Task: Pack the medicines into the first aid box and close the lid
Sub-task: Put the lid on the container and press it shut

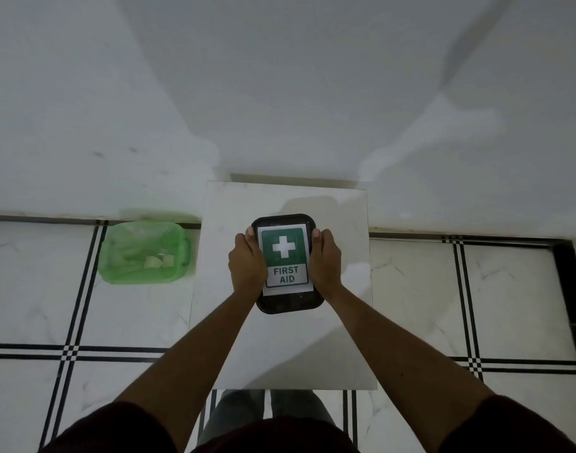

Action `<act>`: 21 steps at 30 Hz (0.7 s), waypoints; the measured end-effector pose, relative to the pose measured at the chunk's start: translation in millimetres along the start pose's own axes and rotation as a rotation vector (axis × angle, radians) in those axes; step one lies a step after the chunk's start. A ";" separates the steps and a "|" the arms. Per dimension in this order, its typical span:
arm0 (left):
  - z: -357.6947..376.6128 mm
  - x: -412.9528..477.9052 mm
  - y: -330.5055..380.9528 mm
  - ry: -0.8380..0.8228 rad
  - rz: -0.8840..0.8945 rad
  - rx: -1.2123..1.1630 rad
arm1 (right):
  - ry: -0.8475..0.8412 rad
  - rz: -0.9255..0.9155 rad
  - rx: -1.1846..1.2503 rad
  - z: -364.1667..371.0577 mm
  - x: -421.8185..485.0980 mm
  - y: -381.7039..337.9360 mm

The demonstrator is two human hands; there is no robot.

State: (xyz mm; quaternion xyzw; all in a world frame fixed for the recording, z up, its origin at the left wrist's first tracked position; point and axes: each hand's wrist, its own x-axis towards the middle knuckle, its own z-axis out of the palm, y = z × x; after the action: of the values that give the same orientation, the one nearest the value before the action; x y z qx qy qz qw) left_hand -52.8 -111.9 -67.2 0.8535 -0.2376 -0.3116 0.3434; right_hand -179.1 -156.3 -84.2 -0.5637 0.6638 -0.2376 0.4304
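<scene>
Reaching forward from dark sleeves, both arms are stretching over the near edge of the white worktop (280, 354). The left hand (246, 266) and the right hand (325, 264) are clasping the long sides of the black first aid box (286, 304), thumbs lying on its lid (281, 220), which is sitting flat on top. A green-cross "FIRST AID" label (285, 258) is covering the lid. The box is resting around the worktop's middle. Farther left, a green plastic basket (116, 273) is sitting on the tiled floor (427, 305) against the white wall (280, 93).
</scene>
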 end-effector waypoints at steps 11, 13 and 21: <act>-5.9 10.7 -3.5 -0.023 0.007 -0.162 | -0.049 0.010 0.075 -8.6 14.4 -4.7; -9.6 24.3 7.2 -0.006 -0.053 -0.256 | -0.048 0.046 0.119 -11.6 27.6 -13.4; -14.9 55.9 31.1 -0.005 -0.008 -0.174 | -0.010 0.159 0.231 -1.4 43.2 -27.5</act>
State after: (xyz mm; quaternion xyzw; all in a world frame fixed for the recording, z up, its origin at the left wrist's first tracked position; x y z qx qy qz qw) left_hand -9.7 -160.3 -56.5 0.8206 -0.2072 -0.3346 0.4143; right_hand -165.0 -204.6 -74.7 -0.4571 0.6724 -0.2749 0.5132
